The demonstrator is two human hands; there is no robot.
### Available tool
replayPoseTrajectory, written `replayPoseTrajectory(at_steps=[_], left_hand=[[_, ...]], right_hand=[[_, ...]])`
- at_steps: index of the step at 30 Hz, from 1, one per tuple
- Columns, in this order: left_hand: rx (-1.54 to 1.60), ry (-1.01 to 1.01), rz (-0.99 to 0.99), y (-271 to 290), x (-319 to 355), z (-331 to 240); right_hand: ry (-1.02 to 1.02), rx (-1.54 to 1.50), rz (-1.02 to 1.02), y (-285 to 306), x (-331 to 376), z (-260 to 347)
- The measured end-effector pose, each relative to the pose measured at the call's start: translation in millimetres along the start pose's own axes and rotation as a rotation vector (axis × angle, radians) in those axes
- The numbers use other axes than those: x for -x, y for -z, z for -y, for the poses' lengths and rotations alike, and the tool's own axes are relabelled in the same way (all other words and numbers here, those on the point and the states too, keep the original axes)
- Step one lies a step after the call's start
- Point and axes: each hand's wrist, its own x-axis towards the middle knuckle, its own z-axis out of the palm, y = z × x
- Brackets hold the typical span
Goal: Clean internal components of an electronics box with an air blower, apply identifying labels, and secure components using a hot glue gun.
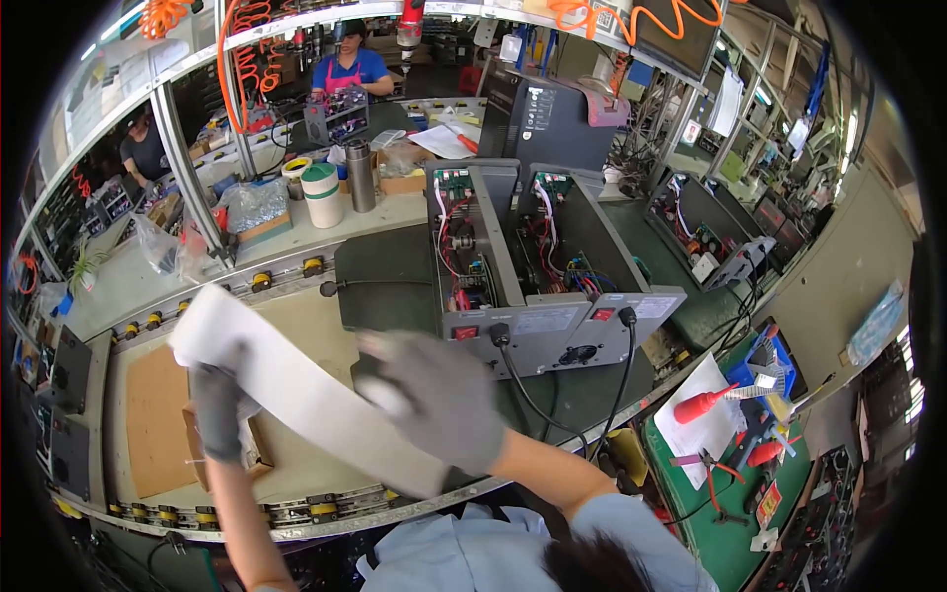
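My left hand (221,409), in a grey glove, is closed on a long white paper strip (306,380). The strip's upper end bends over above that hand, and its other end hangs toward the conveyor's front edge. My right hand (449,405), gloved too, is over the strip's right side, smeared by motion. Something white shows by its fingertips, too blurred to name. Just beyond the right hand stand two grey metal equipment cases (478,326) (617,321), uncovered, with wires and circuit boards inside. Each has a red switch and a black power cable on its near panel.
Brown cardboard (156,419) and a small open box (258,444) lie on the conveyor. A green-topped tray (720,523) at right holds screwdrivers, pliers and paper. Behind are a white cup (323,197), a steel flask (360,178) and a dark machine (552,123). Co-workers sit beyond.
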Motion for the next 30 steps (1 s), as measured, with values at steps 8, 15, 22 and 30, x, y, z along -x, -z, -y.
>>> replayPoseTrajectory(at_steps=[8, 15, 22, 30], left_hand=[[-0.122, 0.179, 0.405, 62.3, -157.8, 124.2], [-1.280, -0.204, 0.300, -3.6, -106.9, 70.8], [-0.837, -0.116, 1.438, -68.2, 75.8, -10.4], [0.180, 0.399, 1.026, -83.1, 89.0, 38.5]], right_hand=[[-0.698, 0.327, -0.421, 135.7, 185.9, -89.3], [-1.009, 0.490, 0.323, 94.3, 254.4, -70.6], [-1.338, -0.899, 0.064, 65.2, 192.3, -45.9], [-1.285, -1.083, -0.469, -48.9, 127.2, -56.9]])
